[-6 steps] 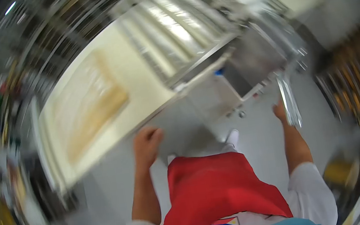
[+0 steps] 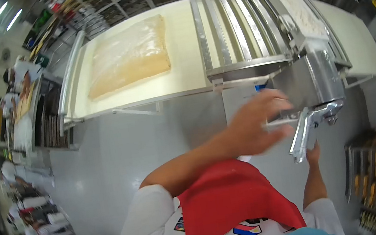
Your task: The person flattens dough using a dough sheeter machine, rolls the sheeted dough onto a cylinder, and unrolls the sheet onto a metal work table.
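- We wear a red apron [image 2: 239, 189], at 5 o'clock; we judge that it is best kept back from the lever handle.
- Our left hand [image 2: 261, 120], at 3 o'clock, crosses ahead of the body; its thumb and fingers are spread, blurred, and enclose nothing that we can see.
- The metal lever handle [image 2: 301, 138], between 3 and 4 o'clock, slants down from the steel housing [image 2: 325, 76]. We judge that a whole-hand grip, thumb wrapped, would suit it best.
- Our right hand [image 2: 314, 151], near 4 o'clock, appears just beside the lever handle's lower end; we cannot tell its finger state or whether it touches.
- At 1 o'clock, a barred guard [image 2: 233, 19] lies over the pale belt [image 2: 188, 64]; we advise keeping fingers out from between its bars.
- The tan dough sheet [image 2: 129, 61] lies flat on the belt, at 11 o'clock, well apart from both hands.
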The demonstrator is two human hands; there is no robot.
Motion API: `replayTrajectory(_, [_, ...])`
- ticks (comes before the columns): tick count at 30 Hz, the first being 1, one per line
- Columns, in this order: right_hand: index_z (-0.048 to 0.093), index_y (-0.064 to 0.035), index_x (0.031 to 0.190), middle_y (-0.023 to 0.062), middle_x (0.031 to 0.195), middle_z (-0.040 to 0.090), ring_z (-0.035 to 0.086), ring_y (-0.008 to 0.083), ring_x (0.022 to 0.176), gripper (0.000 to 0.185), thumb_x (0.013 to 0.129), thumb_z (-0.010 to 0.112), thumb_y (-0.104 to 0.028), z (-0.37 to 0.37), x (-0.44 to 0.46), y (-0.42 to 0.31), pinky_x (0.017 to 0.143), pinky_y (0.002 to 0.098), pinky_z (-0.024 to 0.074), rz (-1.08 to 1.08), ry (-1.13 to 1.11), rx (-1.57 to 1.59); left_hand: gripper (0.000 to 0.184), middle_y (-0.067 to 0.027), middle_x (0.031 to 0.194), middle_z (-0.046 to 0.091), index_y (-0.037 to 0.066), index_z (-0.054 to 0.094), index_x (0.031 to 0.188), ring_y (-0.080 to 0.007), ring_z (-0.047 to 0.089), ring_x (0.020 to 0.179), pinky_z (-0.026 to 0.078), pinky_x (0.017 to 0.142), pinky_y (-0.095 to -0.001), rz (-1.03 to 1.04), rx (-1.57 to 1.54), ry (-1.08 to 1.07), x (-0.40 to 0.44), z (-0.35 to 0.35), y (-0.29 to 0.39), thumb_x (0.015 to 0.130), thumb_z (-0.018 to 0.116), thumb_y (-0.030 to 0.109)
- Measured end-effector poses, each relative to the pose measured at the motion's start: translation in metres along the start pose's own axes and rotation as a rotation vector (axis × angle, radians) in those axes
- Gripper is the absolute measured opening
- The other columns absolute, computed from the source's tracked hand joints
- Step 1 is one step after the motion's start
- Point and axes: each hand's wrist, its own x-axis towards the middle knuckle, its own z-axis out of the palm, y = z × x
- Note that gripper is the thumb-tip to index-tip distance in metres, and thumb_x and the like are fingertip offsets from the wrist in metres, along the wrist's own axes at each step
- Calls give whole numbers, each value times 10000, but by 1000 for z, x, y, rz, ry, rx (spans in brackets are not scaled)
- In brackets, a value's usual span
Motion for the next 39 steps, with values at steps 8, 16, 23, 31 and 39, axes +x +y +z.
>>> replayTrajectory(8, [409, 48, 1381, 115, 1326, 594, 500, 284, 1279, 531, 868, 489, -66, -25, -137, 269, 1149, 377, 296, 110, -194, -87, 755, -304, 1526, 208, -21, 404, 1404, -428, 339, 1373, 359, 1091, -466, -89, 496, -305, 41, 85, 42, 799, 684, 332])
replayTrajectory(16, [334, -23, 1453, 185, 1444, 397, 369, 377, 1336, 744, 786, 621, -183, -118, -63, 35, 1124, 431, 321, -49, -258, -364, 772, -302, 1230, 555, -164, 356, 1361, -397, 603, 1090, 508, 897, -436, -236, 734, -392, 52, 86, 57, 704, 605, 158])
replayTrajectory(23, [620, -96, 1190, 163, 1258, 580, 540, 332, 1196, 396, 813, 608, -217, -36, 103, -65, 942, 466, 471, -546, -334, -704, 696, -242, 952, 648, -141, 375, 1370, -366, 663, 829, 536, 704, -446, -561, 1099, -357, 55, 117, 101, 722, 565, 27])
replayTrajectory(31, [736, -68, 944, 125, 961, 714, 683, 297, 947, 260, 825, 568, -228, 17, 159, -42, 742, 424, 558, -722, -543, -656, 481, -226, 963, 654, -32, 545, 1223, -392, 649, 855, 517, 751, -466, -873, 1181, 70, 62, 158, 88, 781, 642, 130])
replayTrajectory(39, [710, -54, 974, 145, 1016, 696, 675, 333, 956, 303, 859, 558, -289, -13, 161, -44, 770, 465, 550, -681, -557, -463, 286, -164, 760, 671, 70, 628, 891, -381, 653, 762, 509, 674, -473, -1185, 1357, 174, 93, 175, 105, 750, 741, 292])
